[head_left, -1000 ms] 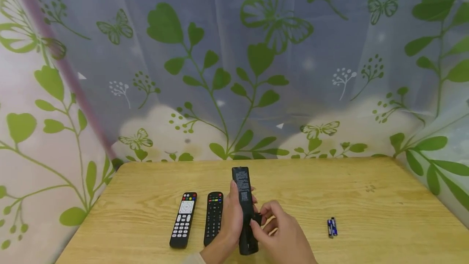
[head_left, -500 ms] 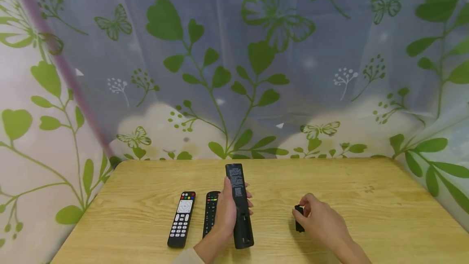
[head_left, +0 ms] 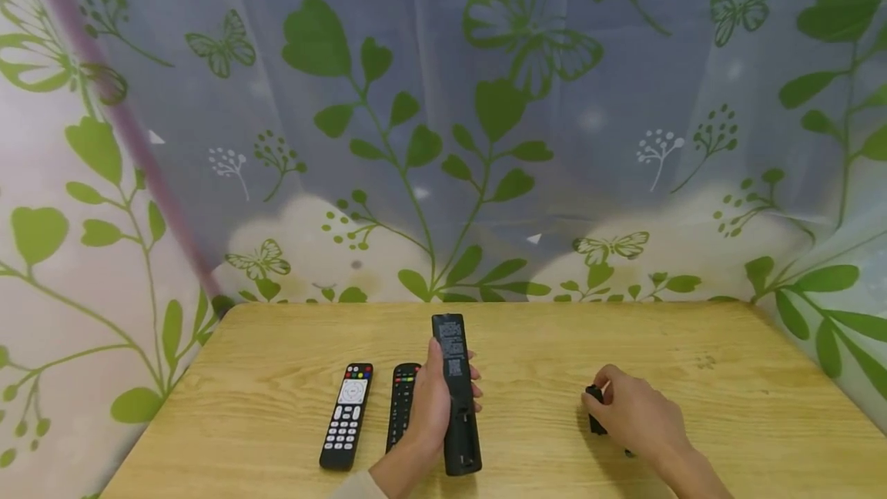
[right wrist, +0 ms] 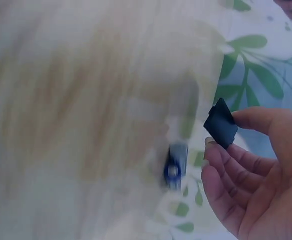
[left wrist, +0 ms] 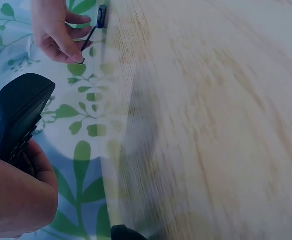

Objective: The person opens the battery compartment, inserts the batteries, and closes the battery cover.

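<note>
My left hand [head_left: 431, 405] grips a black remote control [head_left: 452, 383] with its back turned up; its battery compartment [head_left: 463, 431] lies uncovered at the near end. Printed text covers the far part of that back. Off to the right, my right hand [head_left: 640, 410] pinches a small black battery cover [right wrist: 221, 124] between thumb and fingertips, above the table. Blue batteries [right wrist: 176, 167], blurred in the right wrist view, lie on the table close to this hand. In the head view the hand hides most of them.
Left of the held remote lie a black remote with white buttons [head_left: 346, 416] and an all-black remote [head_left: 402, 406], partly covered by my left hand. The wooden table [head_left: 540, 345] ends at a leaf-and-butterfly patterned curtain [head_left: 388, 175].
My right hand has taken the battery cover off the remote and carried it right, towards the batteries. The remote's compartment now shows open; my left hand keeps its hold, shifting slightly.
</note>
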Demonstrator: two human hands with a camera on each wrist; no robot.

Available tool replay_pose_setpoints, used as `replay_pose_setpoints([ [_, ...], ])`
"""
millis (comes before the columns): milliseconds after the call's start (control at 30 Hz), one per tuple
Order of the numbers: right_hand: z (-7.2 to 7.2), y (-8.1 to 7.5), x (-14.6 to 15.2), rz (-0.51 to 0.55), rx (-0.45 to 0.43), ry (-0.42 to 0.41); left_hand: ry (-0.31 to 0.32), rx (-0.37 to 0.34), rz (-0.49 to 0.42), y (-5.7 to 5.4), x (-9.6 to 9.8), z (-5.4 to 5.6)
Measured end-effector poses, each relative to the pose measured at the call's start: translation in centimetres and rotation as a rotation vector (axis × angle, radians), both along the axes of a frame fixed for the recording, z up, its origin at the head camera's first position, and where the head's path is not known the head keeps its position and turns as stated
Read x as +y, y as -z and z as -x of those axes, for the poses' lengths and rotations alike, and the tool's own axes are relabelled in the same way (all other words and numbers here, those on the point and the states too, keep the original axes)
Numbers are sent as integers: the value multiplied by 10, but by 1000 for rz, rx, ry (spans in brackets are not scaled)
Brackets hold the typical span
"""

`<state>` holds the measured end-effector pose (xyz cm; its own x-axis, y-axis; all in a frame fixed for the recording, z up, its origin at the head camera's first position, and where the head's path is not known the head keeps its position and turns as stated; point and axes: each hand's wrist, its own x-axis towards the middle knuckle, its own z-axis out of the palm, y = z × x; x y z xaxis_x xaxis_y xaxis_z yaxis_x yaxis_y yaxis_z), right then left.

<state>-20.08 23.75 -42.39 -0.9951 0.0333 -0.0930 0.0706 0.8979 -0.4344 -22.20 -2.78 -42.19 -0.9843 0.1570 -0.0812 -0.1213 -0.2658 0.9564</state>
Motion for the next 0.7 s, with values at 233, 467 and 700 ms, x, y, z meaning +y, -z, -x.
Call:
replay_pose_setpoints([
  [233, 4, -6, 37, -33, -37, 30, 7, -13, -4, 1, -1, 0],
  [467, 4, 0, 69, -64, -60, 39, 14, -17, -22, 1, -1, -1],
  [700, 7, 6, 91, -111, -119, 44, 35, -56, -67, 1, 5, -1],
])
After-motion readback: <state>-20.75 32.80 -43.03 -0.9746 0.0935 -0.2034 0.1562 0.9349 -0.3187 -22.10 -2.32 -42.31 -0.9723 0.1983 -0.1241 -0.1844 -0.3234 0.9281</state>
